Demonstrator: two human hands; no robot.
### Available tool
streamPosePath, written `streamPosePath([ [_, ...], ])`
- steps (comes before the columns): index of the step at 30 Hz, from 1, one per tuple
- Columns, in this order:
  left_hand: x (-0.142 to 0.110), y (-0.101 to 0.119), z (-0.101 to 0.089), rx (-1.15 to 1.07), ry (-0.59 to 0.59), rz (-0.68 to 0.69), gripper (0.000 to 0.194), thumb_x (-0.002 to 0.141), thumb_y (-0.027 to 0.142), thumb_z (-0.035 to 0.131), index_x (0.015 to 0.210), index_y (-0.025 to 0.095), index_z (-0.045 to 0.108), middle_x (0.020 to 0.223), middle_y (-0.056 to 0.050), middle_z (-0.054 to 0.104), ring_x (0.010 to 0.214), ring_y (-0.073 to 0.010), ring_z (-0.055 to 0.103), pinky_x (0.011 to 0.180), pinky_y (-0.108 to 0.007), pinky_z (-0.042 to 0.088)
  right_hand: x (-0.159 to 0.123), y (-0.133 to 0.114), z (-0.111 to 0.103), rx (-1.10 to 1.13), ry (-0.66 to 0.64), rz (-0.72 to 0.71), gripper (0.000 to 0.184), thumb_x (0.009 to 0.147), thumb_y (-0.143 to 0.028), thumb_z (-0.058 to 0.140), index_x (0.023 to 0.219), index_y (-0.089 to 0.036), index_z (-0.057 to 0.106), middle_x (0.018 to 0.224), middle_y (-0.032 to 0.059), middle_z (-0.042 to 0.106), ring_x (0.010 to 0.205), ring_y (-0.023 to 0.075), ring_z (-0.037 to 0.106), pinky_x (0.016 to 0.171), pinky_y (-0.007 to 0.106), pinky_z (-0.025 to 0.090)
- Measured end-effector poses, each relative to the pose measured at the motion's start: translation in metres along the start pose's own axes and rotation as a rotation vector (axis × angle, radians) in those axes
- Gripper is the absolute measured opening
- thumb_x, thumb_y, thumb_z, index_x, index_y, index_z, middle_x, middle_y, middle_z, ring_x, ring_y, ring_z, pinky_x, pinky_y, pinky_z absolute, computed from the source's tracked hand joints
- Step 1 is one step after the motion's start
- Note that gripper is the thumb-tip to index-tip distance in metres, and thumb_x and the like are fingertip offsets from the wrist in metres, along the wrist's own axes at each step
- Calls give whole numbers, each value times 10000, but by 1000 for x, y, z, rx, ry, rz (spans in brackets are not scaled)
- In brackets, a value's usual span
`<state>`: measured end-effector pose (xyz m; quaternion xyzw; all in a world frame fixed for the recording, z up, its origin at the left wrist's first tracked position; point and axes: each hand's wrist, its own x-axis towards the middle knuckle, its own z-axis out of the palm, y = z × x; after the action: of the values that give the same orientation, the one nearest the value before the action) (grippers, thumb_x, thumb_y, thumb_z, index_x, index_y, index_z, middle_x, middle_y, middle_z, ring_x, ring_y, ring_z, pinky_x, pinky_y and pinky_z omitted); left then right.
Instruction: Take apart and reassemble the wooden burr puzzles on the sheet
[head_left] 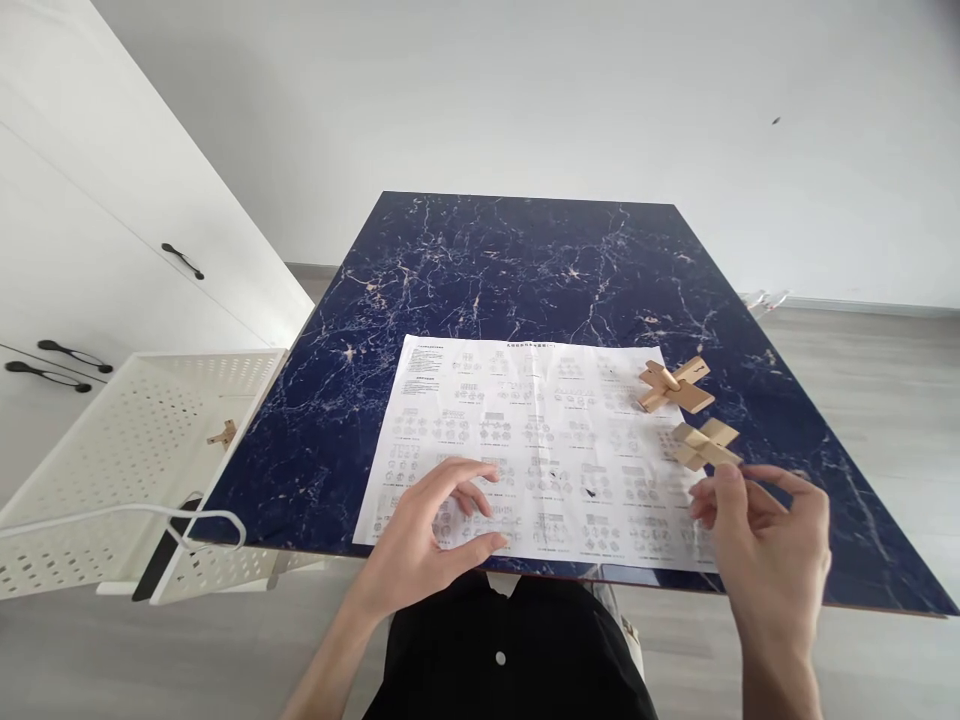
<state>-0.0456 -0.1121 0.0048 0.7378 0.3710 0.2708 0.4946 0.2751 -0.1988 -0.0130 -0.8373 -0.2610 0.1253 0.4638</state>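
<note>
A white printed instruction sheet [525,450], covered with small diagrams, lies along the table's near edge. My left hand [439,530] hovers over its left part, fingers curved and apart, holding nothing. At the sheet's right edge, my right hand [772,530] pinches the near end of a pale wooden interlocking puzzle [705,444] between thumb and fingers. Just beyond it, a second, browner wooden interlocking puzzle [675,385] rests partly on the sheet's corner. Both puzzles are cross-shaped, made of notched bars.
The dark blue marbled table [487,265] reaches toward a pale wall. On the left stands a white perforated basket [135,440] with a small wooden piece [223,434] inside. White cabinets with black handles [182,261] are behind the basket.
</note>
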Motion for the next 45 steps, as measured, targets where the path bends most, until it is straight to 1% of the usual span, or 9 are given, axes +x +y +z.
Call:
streamPosePath([
  [3, 0, 0, 1, 20, 9, -5, 392, 1008, 334, 761, 1385, 315, 656, 1244, -49, 758, 936, -188, 747, 894, -347, 638, -19, 4, 5, 78, -118, -123, 506, 938, -730, 708, 997, -251, 555, 620, -30, 654, 545, 186, 624, 585, 308, 500],
  [6, 0, 2, 2, 33, 23, -3, 312, 1022, 332, 729, 1329, 290, 690, 1223, -56, 771, 931, -191, 757, 884, -347, 646, -33, 0, 10, 27, -275, -241, 448, 966, -680, 698, 918, -240, 629, 657, -2, 670, 573, 178, 621, 579, 293, 500],
  [9, 1, 4, 0, 32, 22, -13, 259, 1045, 324, 681, 1298, 279, 708, 1209, -53, 784, 940, -187, 766, 903, -343, 650, -32, -9, 15, 53, -380, -302, 380, 1006, -616, 682, 917, -250, 630, 673, -2, 653, 586, 172, 599, 549, 277, 476],
  [13, 0, -1, -21, 140, 45, -68, 257, 1058, 398, 661, 1268, 267, 732, 1122, -41, 805, 950, -198, 770, 889, -321, 642, -20, -13, 24, 130, -527, -293, 379, 1038, -605, 644, 899, -254, 603, 679, -4, 623, 583, 169, 578, 554, 284, 473],
  [16, -1, -14, -45, 296, 211, -128, 305, 1032, 476, 676, 1212, 243, 756, 1008, -42, 804, 889, -213, 755, 770, -296, 613, -14, -11, 28, 170, -586, -250, 398, 1028, -624, 653, 886, -256, 595, 692, -9, 611, 596, 173, 581, 563, 290, 476],
  [19, -4, -24, -61, 370, 372, -171, 348, 1007, 529, 682, 1143, 221, 770, 917, -42, 781, 808, -210, 714, 749, -308, 578, -15, -9, 28, 185, -601, -248, 406, 1031, -632, 649, 886, -256, 596, 694, -9, 605, 604, 177, 583, 574, 295, 479],
  [21, -6, -26, -65, 344, 405, -187, 368, 1004, 549, 671, 1123, 216, 769, 901, -44, 772, 806, -211, 706, 730, -302, 566, -17, -8, 28, 170, -594, -254, 409, 1035, -635, 641, 887, -255, 600, 694, -7, 612, 600, 176, 583, 576, 295, 477],
  [38, -9, -25, -62, 314, 415, -173, 388, 991, 567, 654, 1093, 210, 765, 907, -55, 770, 810, -215, 695, 735, -301, 561, -22, -3, 32, 144, -542, -333, 459, 1040, -693, 582, 900, -257, 607, 680, -8, 609, 584, 180, 572, 568, 296, 450],
  [45, -10, -26, -63, 333, 407, -177, 405, 995, 584, 645, 1118, 219, 768, 930, -61, 782, 807, -216, 700, 673, -280, 552, -22, 0, 34, 146, -549, -340, 451, 1061, -669, 560, 902, -253, 629, 684, -5, 613, 590, 176, 578, 570, 291, 444],
])
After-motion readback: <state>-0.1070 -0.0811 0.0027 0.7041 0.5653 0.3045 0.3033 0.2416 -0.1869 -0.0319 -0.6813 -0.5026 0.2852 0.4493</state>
